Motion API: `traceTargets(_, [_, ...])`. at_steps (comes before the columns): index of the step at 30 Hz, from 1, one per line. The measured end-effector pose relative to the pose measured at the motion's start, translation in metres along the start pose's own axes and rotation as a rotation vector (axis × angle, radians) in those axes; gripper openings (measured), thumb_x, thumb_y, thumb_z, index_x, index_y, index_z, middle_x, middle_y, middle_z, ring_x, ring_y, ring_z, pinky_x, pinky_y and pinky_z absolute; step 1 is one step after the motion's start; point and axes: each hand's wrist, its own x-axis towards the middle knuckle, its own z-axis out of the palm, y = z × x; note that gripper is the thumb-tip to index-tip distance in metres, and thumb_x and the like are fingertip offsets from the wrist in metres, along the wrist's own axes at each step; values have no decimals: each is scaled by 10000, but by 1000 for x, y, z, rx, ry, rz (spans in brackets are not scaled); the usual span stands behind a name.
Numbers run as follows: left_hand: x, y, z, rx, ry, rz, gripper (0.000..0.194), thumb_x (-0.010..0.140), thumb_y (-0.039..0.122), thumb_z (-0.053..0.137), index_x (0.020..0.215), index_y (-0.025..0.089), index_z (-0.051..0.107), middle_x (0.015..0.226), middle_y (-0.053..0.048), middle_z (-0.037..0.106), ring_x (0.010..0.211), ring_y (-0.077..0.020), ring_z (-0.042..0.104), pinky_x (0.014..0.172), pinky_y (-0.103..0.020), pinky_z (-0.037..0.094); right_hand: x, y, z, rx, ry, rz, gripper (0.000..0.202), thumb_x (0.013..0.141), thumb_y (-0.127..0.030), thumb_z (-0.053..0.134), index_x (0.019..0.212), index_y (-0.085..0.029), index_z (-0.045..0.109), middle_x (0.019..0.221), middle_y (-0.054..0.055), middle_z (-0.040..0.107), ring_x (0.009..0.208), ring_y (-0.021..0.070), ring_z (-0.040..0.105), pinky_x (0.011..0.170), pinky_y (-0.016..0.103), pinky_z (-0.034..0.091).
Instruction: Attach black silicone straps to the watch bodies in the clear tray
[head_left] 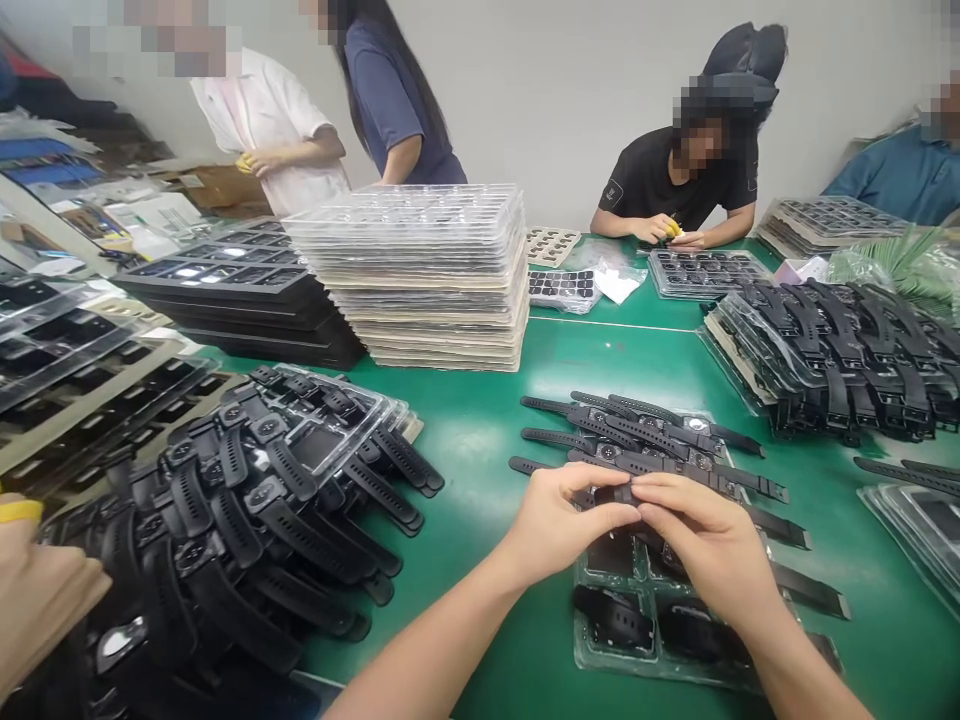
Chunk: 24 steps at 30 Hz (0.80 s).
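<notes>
Both hands, left hand (559,525) and right hand (705,540), pinched one black watch strap (611,493) over a clear tray (600,655) at 5 o'clock; several pockets looked filled, while loose straps (645,440) waited at 1 o'clock.

On the worktop (495,440), a clear tray (645,630) lies under both hands. Behind it lies a row of watches (645,445). A heap of watches (247,520) lies left, a tray stack (420,275) behind that, and strapped trays (832,355) far right.
</notes>
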Motion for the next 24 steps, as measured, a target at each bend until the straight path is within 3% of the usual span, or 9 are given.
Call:
traceTargets(6, [1,-3,-1,-106,-39,4,327,705,257,866,1020,180,822,1062,-98,801,999,-273,724,911,-351,564,2,-3,-3,0,92,19,124,858,-392,771,896,-305,851,959,61,823,878,285,787,796,399,676])
traceTargets(9, [2,-3,0,-153,-30,-33,324,680,280,884,978,166,826,1010,-105,807,963,-275,729,876,-355,571,2,-1,-4,36,41,-19,118,877,-376,757,880,-305,851,940,60,822,885,283,785,803,400,673])
traceTargets(12, [2,-3,1,-242,-11,-83,347,639,305,917,937,157,820,967,-102,810,922,-257,733,843,-344,571,-2,2,-1,43,-28,-43,187,894,-343,746,1061,-307,823,1072,64,807,973,280,770,855,400,657])
traceTargets(14, [3,-2,2,-342,-6,-127,375,626,325,932,935,158,802,953,-93,809,887,-229,735,817,-323,570,-5,3,1,55,8,-30,282,888,-313,756,1169,-299,774,1130,69,791,986,270,765,841,382,660])
traceTargets(18, [3,-1,5,-485,-25,-211,439,587,345,964,937,166,769,917,-66,802,820,-174,723,748,-267,557,-9,2,3,72,185,-35,94,883,-277,760,974,-285,786,1002,45,811,915,249,777,804,344,664])
traceTargets(24, [3,-1,7,-441,-20,-224,441,550,359,975,884,142,785,873,-77,800,786,-179,715,734,-286,561,-4,-2,-3,1,111,-87,106,891,-258,741,924,-306,830,976,33,823,901,269,787,832,379,664])
